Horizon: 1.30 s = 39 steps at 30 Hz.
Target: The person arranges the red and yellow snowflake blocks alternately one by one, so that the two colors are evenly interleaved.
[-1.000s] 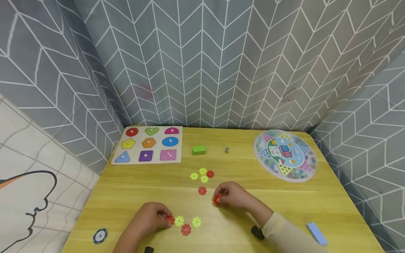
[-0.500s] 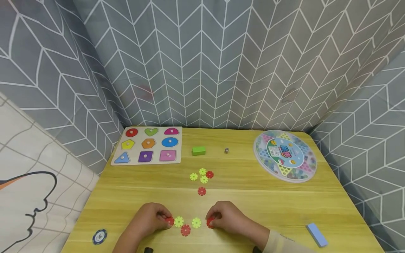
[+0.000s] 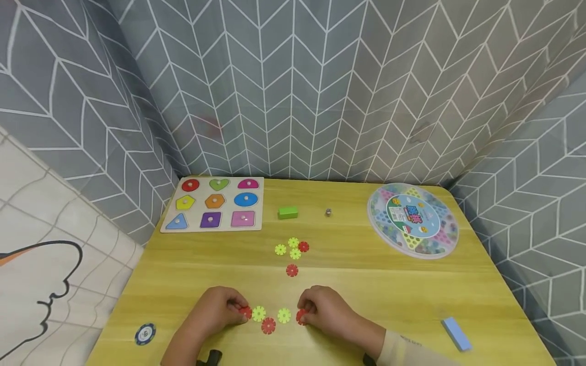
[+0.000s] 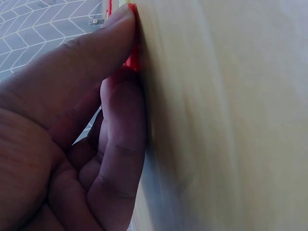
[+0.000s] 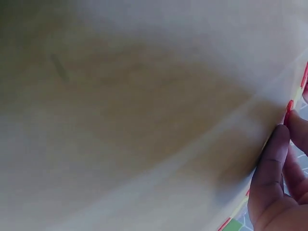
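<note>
Red disc [image 3: 299,316] moved nearer yellow disc [image 3: 284,315]; hands [image 3: 326,307] [image 3: 218,306] pinch red discs [image 3: 247,312].

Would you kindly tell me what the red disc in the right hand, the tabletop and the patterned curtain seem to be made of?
Red disc: probably plastic, smooth-looking; its colour is even and its visible rim neatly notched.
Tabletop: wood or wood-look laminate, with a slight sheen; streaky grain runs across it.
Curtain: likely fabric, fairly matte; it hangs in soft folds.

At lower centre, the left hand [image 3: 222,309] and right hand [image 3: 327,311] each pinched a red disc [image 3: 247,312], yellow discs [image 3: 259,313] between.
</note>
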Tool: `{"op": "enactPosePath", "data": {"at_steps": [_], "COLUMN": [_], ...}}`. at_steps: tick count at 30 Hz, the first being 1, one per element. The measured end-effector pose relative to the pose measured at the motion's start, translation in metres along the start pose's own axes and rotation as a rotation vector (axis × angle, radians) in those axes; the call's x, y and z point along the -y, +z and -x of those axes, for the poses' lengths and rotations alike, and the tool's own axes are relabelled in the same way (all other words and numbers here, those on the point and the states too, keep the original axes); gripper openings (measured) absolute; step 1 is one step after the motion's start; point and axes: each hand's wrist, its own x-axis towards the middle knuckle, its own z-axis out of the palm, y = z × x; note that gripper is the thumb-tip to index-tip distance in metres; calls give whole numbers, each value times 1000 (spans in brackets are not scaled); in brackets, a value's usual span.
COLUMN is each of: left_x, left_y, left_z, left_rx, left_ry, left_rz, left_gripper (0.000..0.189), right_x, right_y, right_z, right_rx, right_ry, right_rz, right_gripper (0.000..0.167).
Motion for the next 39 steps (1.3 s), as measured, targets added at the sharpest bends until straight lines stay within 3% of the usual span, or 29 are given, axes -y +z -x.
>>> {"op": "enactPosePath", "data": {"at_steps": [7, 12, 20, 27, 31, 35, 39], "left_x": [-5, -6, -4, -4, -4, -4, -3], "left_y": [-5, -6, -5, -1, -1, -1, -3], "left_z": [-5, -6, -3, 0, -1, -1, 1], "left_rx": [-25, -31, -13, 22, 11, 7, 3], "left_ry": [21, 23, -6, -33, -8, -1, -14], "left_rz": [-23, -27, -10, 44, 44, 44, 42], "left_gripper": [23, 24, 24, 23, 22, 22, 23], "right_x": [2, -10, -24, -25, -21, -16, -16], "right_y": [-25, -47, -55, -44, -43, -44, -47], "right_z": [-30, -73, -126, -139, -141, -143, -145], "right_rx": [-38, -131, -197, -169, -171, -157, -172], "right_ry": [80, 133, 219, 222, 263, 296, 272], "right_rz": [-64, 12, 168, 267, 291, 210, 80], "right_gripper": [16, 10, 34, 35, 29, 25, 12]}}
